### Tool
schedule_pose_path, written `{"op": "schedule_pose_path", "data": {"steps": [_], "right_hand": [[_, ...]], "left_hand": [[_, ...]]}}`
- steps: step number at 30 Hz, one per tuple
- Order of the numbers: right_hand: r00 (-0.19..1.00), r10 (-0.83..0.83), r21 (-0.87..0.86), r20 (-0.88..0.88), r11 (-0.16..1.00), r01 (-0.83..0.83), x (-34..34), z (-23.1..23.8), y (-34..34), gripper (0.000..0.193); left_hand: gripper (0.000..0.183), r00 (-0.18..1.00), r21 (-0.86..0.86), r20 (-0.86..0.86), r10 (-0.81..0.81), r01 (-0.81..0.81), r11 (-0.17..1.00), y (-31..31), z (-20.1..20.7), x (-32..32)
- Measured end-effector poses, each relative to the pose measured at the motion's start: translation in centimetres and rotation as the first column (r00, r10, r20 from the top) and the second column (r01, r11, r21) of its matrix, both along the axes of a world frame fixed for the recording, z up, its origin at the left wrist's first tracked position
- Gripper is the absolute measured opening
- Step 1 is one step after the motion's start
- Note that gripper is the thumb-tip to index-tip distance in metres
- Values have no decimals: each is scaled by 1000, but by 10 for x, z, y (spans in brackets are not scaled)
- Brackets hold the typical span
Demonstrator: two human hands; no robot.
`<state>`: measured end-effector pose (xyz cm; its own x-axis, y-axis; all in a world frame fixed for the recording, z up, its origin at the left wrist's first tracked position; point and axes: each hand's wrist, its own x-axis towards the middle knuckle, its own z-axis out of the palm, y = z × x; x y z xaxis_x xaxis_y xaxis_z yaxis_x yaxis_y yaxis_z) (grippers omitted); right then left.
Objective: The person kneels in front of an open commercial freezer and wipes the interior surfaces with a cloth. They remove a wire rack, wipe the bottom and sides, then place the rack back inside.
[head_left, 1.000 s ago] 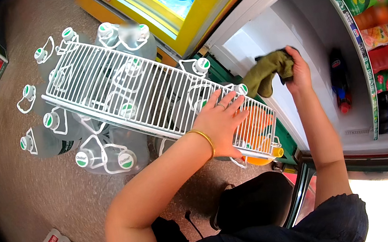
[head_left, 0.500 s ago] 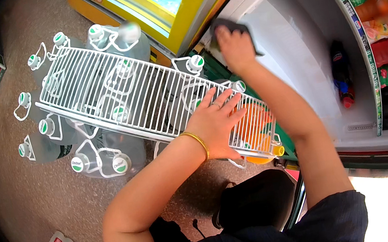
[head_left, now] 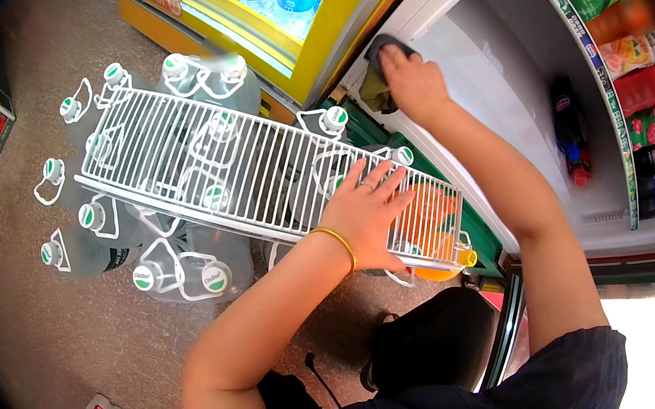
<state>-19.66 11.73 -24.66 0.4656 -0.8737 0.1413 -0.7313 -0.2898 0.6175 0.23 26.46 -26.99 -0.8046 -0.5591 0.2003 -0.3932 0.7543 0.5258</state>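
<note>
Stool: a dark seat (head_left: 432, 340) sits just below the person's forearms, closest to the camera, on the speckled floor (head_left: 57, 348).
Left hand: the left hand (head_left: 370, 211) lies flat with fingers spread on the white wire shelf (head_left: 256, 164), pressing down rather than gripping; a gold bangle (head_left: 338, 240) circles the wrist.
Wire shelf: it rests level across the caps of large clear water jugs (head_left: 179, 269) standing on the floor, with an orange bottle (head_left: 429, 224) showing under its right end.
Right hand: the right hand (head_left: 413, 81) reaches forward, palm pressed over a dark olive cloth (head_left: 378, 74) with fingers curled onto it, holding it against the upper left corner of the open fridge's white inner wall (head_left: 495, 91).
Fridge interior: 1 dark bottle (head_left: 571, 139) stands at the back; the door rack (head_left: 631, 57) at right holds green, orange and red drink bottles.
Far: a yellow display cooler (head_left: 295, 18) with blue-capped water bottles stands beyond the shelf.
Doing it well: judging by the pose, the wipe goes best with the cloth kept flat under the whole palm, worked in overlapping passes out of the corner, while the left palm keeps steady, even weight so the shelf does not tip off the jug caps.
</note>
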Motion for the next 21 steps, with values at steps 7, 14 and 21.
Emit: {"op": "schedule_pose_path", "data": {"steps": [7,14,21], "right_hand": [[999,-35,-121,28,992,38,6,28,4,46],[996,-64,70,58,996,59,9,46,5,45],[973,90,-426,211,904,9,3,132,-4,45]], "left_hand": [[95,998,21,56,-14,13,1000,2,4,0],[96,994,28,106,-28,25,999,0,7,0],[96,996,3,90,3,-3,1000,2,1,1]]}}
